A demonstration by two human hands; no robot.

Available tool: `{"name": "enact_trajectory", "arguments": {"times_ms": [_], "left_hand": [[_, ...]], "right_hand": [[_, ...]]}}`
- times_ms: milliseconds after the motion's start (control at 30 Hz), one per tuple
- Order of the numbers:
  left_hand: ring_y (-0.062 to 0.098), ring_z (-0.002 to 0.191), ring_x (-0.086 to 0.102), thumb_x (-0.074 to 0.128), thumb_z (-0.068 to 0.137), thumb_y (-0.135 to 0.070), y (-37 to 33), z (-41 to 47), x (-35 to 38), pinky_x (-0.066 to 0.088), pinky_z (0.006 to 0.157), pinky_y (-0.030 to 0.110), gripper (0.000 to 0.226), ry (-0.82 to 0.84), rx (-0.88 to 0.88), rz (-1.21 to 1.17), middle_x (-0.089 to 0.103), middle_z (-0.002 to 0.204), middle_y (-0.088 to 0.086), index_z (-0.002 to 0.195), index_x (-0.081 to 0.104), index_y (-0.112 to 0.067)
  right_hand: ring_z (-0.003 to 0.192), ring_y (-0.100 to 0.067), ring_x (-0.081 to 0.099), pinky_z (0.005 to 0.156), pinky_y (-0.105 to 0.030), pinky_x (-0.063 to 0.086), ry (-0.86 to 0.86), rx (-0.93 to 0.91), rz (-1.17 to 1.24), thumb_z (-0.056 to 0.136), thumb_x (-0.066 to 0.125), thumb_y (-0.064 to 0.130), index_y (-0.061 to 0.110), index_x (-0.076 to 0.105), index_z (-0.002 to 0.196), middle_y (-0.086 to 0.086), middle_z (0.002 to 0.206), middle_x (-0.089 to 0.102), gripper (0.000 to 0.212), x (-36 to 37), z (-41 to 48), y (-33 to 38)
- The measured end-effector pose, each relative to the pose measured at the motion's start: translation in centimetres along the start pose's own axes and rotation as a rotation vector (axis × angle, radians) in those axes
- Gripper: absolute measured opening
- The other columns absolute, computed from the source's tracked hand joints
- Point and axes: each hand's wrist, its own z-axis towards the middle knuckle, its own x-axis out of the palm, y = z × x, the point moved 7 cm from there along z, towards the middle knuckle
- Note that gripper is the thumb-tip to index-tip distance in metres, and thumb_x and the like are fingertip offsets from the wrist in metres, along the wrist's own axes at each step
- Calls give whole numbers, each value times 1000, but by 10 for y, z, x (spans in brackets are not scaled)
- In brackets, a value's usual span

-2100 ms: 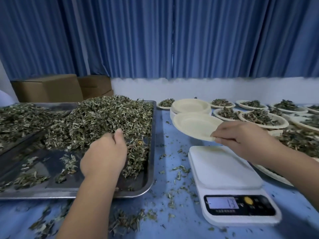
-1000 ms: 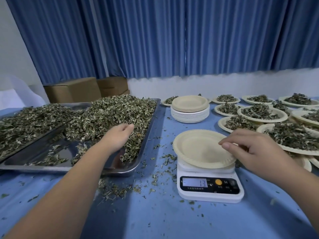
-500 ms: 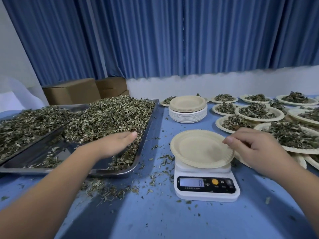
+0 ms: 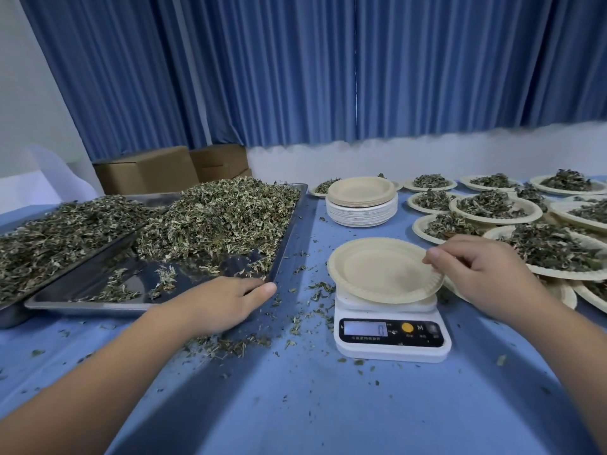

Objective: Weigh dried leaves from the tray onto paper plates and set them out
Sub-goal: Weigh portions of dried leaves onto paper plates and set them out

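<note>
A: Head cam first. Where's the left hand (image 4: 226, 300)?
B: At the near rt corner of the tray (image 4: 289, 236). Fingers lie fairly straight over the rim, thumb out along the corner. No leaves in it that I can see.
A: & the right hand (image 4: 483, 277)?
B: Thumb & forefinger pinch the rt rim of the plate (image 4: 377, 270), other fingers curled in behind.
A: Plate's where, exactly?
B: Sitting on the scale (image 4: 391, 339), empty. It's wider than the platform, so it overhangs at both sides. Display reads 0.
A: Leaves?
B: Big pile of leaves (image 4: 223, 218) fills the far part of the tray. The near part is mostly bare metal w/ a few scraps.
A: Anything left of it?
B: A second tray (image 4: 13, 315), also heaped w/ leaves. The two trays meet at an angle; can't tell which lies on top.
A: Other plates?
B: A stack of plates (image 4: 361, 208) just beyond the scale, empty. To the rt are filled plates (image 4: 496, 208) in several rows, each w/ a heap of leaves, some rims overlapping.
A: Surface?
B: Blue table (image 4: 328, 405). Crumbs (image 4: 236, 344) are scattered between tray & scale, thickest nr the left hand.
A: Bkgd?
B: Two cardboard boxes (image 4: 147, 172) behind the trays, and a blue curtain (image 4: 328, 77) across the back.
</note>
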Motion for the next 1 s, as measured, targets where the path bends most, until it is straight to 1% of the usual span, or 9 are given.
{"name": "enact_trajectory", "arguments": {"times_ms": [67,167,267,400,500,667,733,833,1000], "left_hand": [[11,101,60,18,86,-73,-2,-4,-1,46,87,29,68,-49,14,44,66,115,-8,130,54,-36],[5,64,53,25,95,-64,-8,-7,-2,39,56,26,48,-156,51,156,57,73,-5,92,57,-29],[9,60,53,27,96,-61,-11,-10,-3,43,57,33,48,-249,45,144,57,70,-2,85,57,-25],[9,62,58,30,94,-65,-7,-11,-4,52,60,36,52,-341,11,80,63,74,-4,98,64,-26],[4,46,49,33,90,-69,-2,-5,-5,39,48,28,50,-330,14,27,62,63,0,96,63,-29],[5,39,42,38,83,-73,4,4,-6,33,45,23,52,-227,38,-92,57,55,0,85,62,-27],[6,44,46,39,83,-74,7,6,-8,40,50,25,56,-225,36,-115,57,57,-2,91,64,-24],[19,73,66,46,88,-67,13,11,-13,54,74,39,46,-246,18,-133,71,84,-2,98,67,-27],[8,49,54,52,87,-64,30,20,-21,43,50,23,29,-205,-56,-233,70,67,0,84,65,-38]], "right_hand": [[69,-3,54,62,-8,36,5,7,0,93,59,26,29,72,76,9,79,66,22,0,0,-2],[66,-2,53,60,-8,35,8,21,1,93,57,29,31,72,76,10,79,65,22,-1,1,-6],[63,-2,52,59,-8,35,-4,25,-1,93,57,29,30,72,76,11,77,64,22,-2,0,-6],[63,-3,54,58,-9,34,-3,29,-3,93,57,29,31,71,75,11,80,66,23,-2,0,-6],[62,-4,54,58,-11,34,3,38,-16,94,56,30,30,71,76,11,81,67,23,-2,0,-8],[61,-6,54,57,-11,35,-15,58,-5,93,57,27,28,72,77,11,82,67,22,-4,0,-11],[69,-10,59,64,-21,39,-18,65,-10,94,57,26,28,72,76,9,83,68,23,-5,0,-12],[77,-15,62,68,-27,40,-19,76,-7,94,57,26,28,72,75,7,83,68,24,-5,1,-14],[71,-14,61,66,-27,40,-9,98,8,94,56,29,31,70,73,9,84,68,25,-5,1,-17]]}}
